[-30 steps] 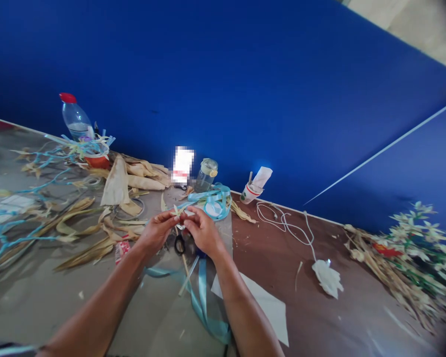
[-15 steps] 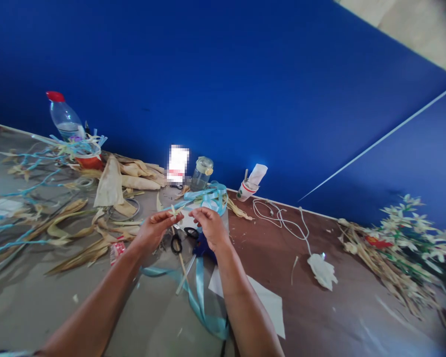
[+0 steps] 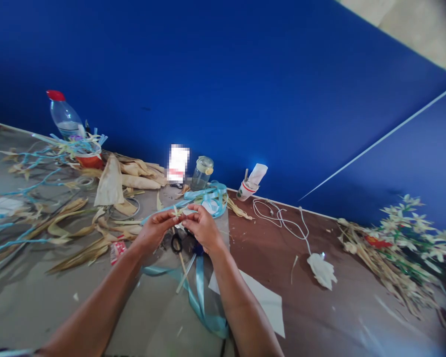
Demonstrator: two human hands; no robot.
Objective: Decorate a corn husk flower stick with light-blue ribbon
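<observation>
A small pale yellow flower with pointed petals is between my hands above the table. The closed fingers of my left hand pinch it from the left. My right hand is at its right side with fingers pressed together; whatever they grip is too small to make out. Below my hands lie black-handled scissors and a light stick. Light blue ribbon runs down the table beside my right forearm.
Dry husks, a red-capped bottle and a red cup stand or lie left. Behind my hands is a glass jar. Rightward are a white cup, a white cable and a flower bunch.
My right hand has moved left and slightly down, closing the gap to my left hand and the small flower. My left hand has shifted slightly.
</observation>
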